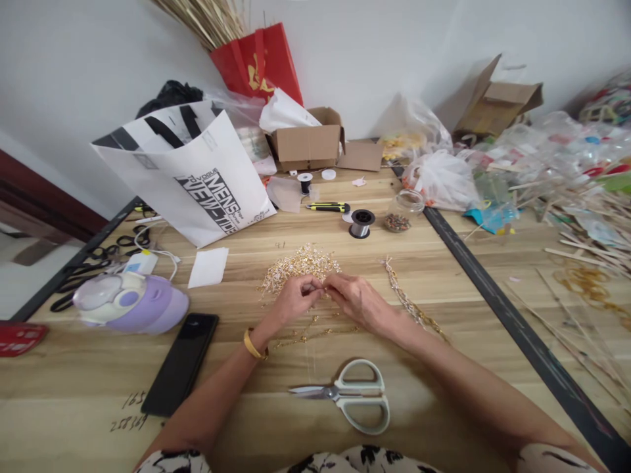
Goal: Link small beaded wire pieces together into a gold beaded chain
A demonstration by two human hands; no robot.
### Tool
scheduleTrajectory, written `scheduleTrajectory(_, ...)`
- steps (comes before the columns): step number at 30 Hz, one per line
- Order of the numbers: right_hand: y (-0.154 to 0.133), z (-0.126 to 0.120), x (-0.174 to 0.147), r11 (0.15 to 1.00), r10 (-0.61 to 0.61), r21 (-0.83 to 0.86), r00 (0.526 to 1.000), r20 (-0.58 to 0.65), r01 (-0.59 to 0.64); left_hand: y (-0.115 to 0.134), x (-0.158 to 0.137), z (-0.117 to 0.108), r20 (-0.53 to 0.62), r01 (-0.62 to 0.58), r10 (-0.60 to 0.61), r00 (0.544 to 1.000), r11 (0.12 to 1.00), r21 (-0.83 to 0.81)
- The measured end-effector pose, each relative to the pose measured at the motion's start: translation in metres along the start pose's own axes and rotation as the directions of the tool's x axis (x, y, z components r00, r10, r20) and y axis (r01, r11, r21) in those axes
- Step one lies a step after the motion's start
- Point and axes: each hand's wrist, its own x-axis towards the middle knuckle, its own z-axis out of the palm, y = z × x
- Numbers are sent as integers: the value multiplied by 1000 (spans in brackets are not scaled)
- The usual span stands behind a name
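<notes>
Beyond left hand (296,301) and right hand (359,301) — both pinched, contents unclear — beads (302,261) lie heaped.

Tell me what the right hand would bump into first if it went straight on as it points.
Probably the left hand, immediately ahead of the right hand; whether they touch is unclear.

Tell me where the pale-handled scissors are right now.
In the head view, the pale-handled scissors lie on the table just right of bottom centre, below the right hand and right of the black phone.
</notes>
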Motion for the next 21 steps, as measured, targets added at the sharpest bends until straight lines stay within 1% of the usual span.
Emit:
scheduleTrajectory(3, 4, -1, -1, 998, -8, -62, 1000, 16, 9, -1, 0, 0, -2, -5, 5, 1000, 1000, 5)
scheduleTrajectory(8, 5, -7, -1, 982, 50, -183, 997, 64, -37, 3, 0, -2, -20, -2, 2, 1000, 1000, -11)
scheduleTrajectory(15, 4, -23, -2, 964, 135, -238, 989, 65, -116, 1, 3, -7, -46, 49, -50, 998, 998, -38)
scheduleTrajectory(21, 13, -23, -3, 955, 126, -278, 991, 54, -106, -2, 4, -9, -59, 51, -52, 997, 998, -29)
